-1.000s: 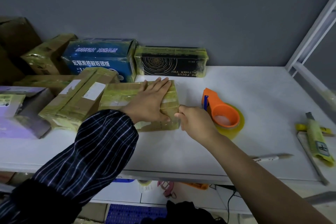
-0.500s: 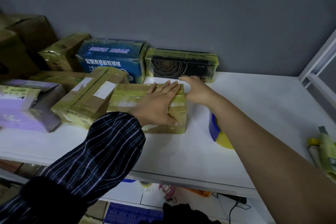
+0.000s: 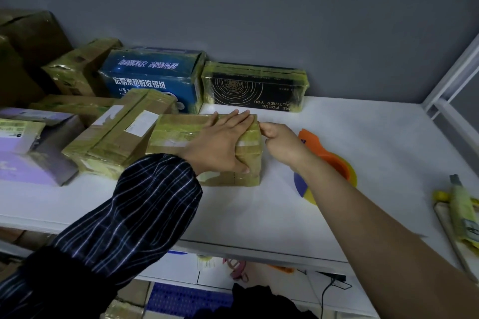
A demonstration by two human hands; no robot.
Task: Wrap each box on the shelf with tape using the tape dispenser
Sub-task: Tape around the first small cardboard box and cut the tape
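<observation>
Neighbouring boxes [image 3: 116, 134] look taped; left grip [image 3: 220, 145] lies flat, spread, on the tape-wrapped brown cardboard box [image 3: 178, 132]; right grip [image 3: 281, 142] curls at its edge, pinch unclear; orange plastic tape dispenser [image 3: 334, 160] lies unused.

Glossy yellowish tape over a cardboard box [image 3: 181, 134], smooth matt white shelf [image 3: 363, 137], orange plastic dispenser [image 3: 315, 144].
</observation>
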